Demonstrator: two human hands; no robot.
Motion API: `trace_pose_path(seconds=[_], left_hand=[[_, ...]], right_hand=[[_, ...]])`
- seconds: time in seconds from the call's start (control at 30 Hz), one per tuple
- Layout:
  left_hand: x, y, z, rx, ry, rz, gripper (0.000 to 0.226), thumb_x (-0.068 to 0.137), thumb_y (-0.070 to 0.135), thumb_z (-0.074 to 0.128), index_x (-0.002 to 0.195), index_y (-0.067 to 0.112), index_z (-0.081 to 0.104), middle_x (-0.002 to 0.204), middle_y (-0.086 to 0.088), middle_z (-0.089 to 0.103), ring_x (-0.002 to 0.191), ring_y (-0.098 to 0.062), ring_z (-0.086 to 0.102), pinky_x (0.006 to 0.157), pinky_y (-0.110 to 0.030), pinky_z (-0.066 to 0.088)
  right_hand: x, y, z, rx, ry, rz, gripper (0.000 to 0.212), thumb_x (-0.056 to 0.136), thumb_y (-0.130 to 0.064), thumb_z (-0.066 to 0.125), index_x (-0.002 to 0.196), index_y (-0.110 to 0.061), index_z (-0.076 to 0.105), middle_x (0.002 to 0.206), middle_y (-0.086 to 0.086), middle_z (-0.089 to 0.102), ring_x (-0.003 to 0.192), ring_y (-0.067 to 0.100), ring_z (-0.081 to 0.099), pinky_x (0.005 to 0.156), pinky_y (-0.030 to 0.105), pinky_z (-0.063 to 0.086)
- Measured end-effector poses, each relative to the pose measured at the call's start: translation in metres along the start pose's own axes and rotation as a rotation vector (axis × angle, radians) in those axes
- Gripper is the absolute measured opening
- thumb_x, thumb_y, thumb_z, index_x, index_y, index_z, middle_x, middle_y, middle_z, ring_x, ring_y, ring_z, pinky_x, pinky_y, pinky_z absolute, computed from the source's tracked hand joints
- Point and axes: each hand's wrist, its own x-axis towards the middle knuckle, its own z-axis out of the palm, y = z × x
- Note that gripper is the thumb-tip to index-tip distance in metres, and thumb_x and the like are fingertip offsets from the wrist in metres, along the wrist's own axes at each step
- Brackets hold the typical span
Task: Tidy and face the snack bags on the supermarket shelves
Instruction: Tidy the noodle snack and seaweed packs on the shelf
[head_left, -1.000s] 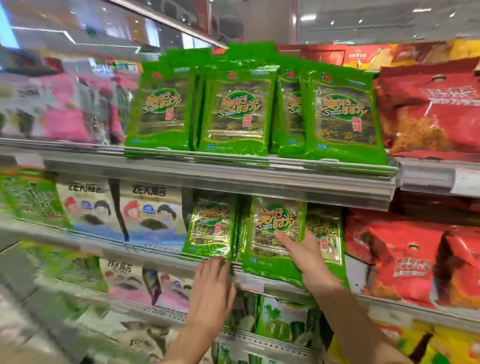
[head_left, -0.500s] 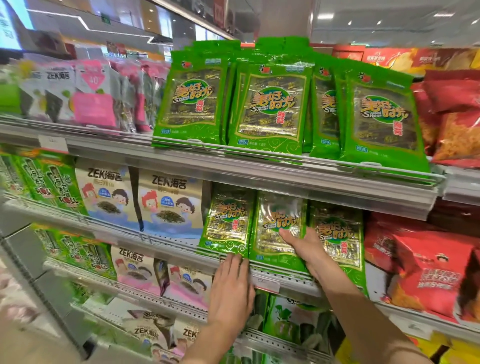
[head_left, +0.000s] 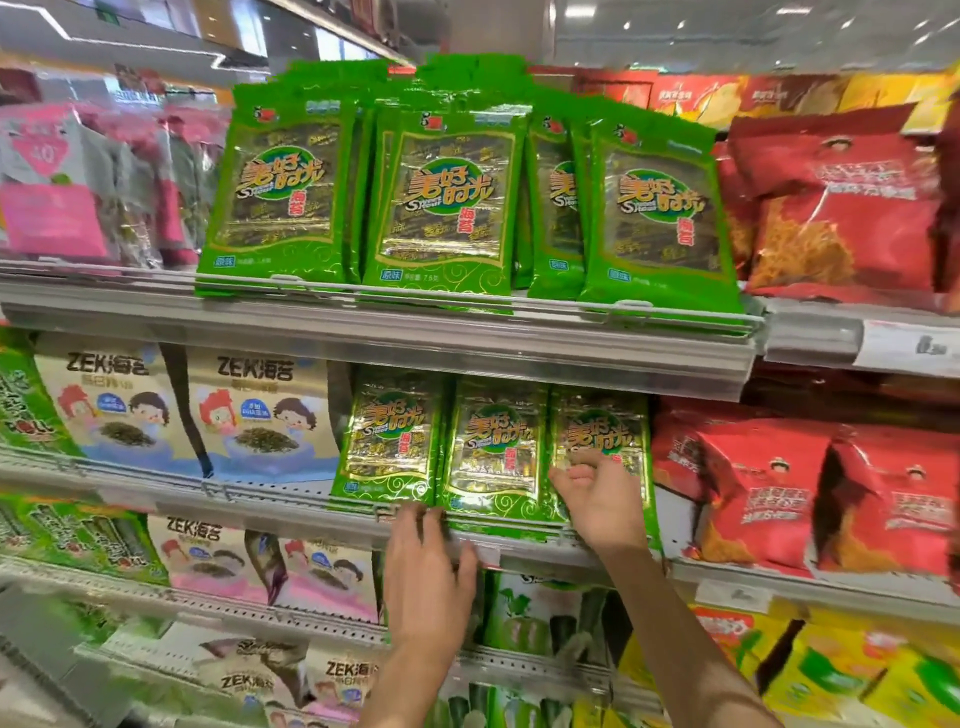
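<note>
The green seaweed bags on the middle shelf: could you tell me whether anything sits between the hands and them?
Nothing visible does. The right hand already touches the rightmost green bag; the left hand rests at the shelf rail just below the bags.

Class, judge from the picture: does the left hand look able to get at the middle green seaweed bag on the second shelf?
Probably yes: the left hand already rests at the shelf edge just below the middle green bag, with nothing between them.
</note>
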Motion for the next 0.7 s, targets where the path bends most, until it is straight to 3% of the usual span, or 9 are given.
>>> trace_pose_path(seconds=[0.1,0.2,0.3,0.37,0.47,0.5,0.57,0.63,0.7], left_hand=[[-0.01,0.034,0.009,-0.213,0.041,-0.052,0.038,0.093,0.029,0.063,0.126,0.009,0.059,0.129,-0.006,0.052,0.119,-0.018,0.048,0.098,-0.032,0.043],[-0.03,0.072,0.024,-0.4,0.053,-0.096,0.03,0.093,0.026,0.064,0.119,0.011,0.062,0.117,-0.002,0.058,0.112,-0.018,0.048,0.096,-0.038,0.044],[-0.054,0.115,0.044,-0.585,-0.026,-0.17,0.02,0.094,0.024,0.065,0.112,0.016,0.064,0.109,0.003,0.059,0.107,-0.019,0.051,0.093,-0.042,0.046],[-0.074,0.143,0.06,-0.701,-0.09,-0.216,0.013,0.093,0.019,0.067,0.106,0.016,0.067,0.102,0.001,0.065,0.099,-0.022,0.059,0.087,-0.04,0.051],[-0.111,0.192,0.083,-0.751,-0.24,-0.251,0.007,0.092,0.016,0.067,0.099,0.016,0.067,0.082,-0.002,0.066,0.077,-0.02,0.06,0.067,-0.012,0.042],[-0.125,0.209,0.093,-0.755,-0.295,-0.25,0.005,0.092,0.014,0.067,0.096,0.015,0.066,0.079,-0.005,0.064,0.074,-0.023,0.057,0.063,-0.014,0.037],[-0.154,0.248,0.109,-0.826,-0.42,-0.257,0.013,0.091,0.0,0.065,0.084,0.01,0.062,0.077,-0.015,0.059,0.077,-0.03,0.053,0.07,-0.027,0.041],[-0.183,0.288,0.126,-0.846,-0.543,-0.233,0.023,0.093,-0.004,0.06,0.082,0.016,0.057,0.079,-0.006,0.056,0.076,-0.027,0.05,0.07,-0.015,0.044],[-0.218,0.327,0.143,-0.783,-0.662,-0.167,0.011,0.097,0.01,0.057,0.098,0.02,0.061,0.094,0.001,0.062,0.081,-0.014,0.055,0.069,-0.007,0.044]], right_hand=[[-0.019,0.023,-0.026,0.159,0.13,0.019,0.012,0.089,-0.014,0.077,0.098,-0.01,0.071,0.069,-0.012,0.068,0.062,-0.001,0.059,0.063,0.008,0.044],[-0.046,0.055,-0.058,0.147,0.211,0.024,0.022,0.088,0.001,0.071,0.068,-0.005,0.062,0.056,-0.007,0.056,0.058,0.005,0.044,0.056,0.017,0.036],[-0.076,0.09,-0.101,0.338,0.28,0.167,0.003,0.091,-0.007,0.072,0.092,-0.008,0.075,0.08,0.0,0.075,0.074,0.013,0.067,0.071,0.031,0.053],[-0.095,0.118,-0.134,0.419,0.386,0.241,0.007,0.093,-0.007,0.07,0.098,-0.01,0.074,0.079,-0.003,0.077,0.073,0.008,0.071,0.066,0.023,0.054],[-0.121,0.164,-0.19,0.413,0.505,0.366,0.01,0.094,-0.011,0.07,0.102,-0.007,0.074,0.082,0.004,0.075,0.079,0.02,0.068,0.075,0.037,0.056],[-0.13,0.179,-0.21,0.415,0.541,0.408,0.012,0.093,-0.011,0.071,0.103,-0.005,0.074,0.084,0.01,0.074,0.082,0.025,0.068,0.08,0.044,0.057],[-0.148,0.214,-0.252,0.434,0.611,0.47,0.013,0.092,-0.011,0.072,0.103,-0.003,0.074,0.086,0.02,0.072,0.082,0.028,0.067,0.085,0.05,0.055],[-0.171,0.248,-0.298,0.454,0.681,0.516,0.014,0.092,-0.012,0.073,0.103,-0.002,0.073,0.089,0.026,0.072,0.086,0.032,0.068,0.088,0.053,0.054],[-0.197,0.285,-0.349,0.425,0.745,0.544,0.011,0.092,-0.014,0.073,0.099,-0.005,0.073,0.089,0.021,0.073,0.092,0.037,0.069,0.091,0.055,0.054]])
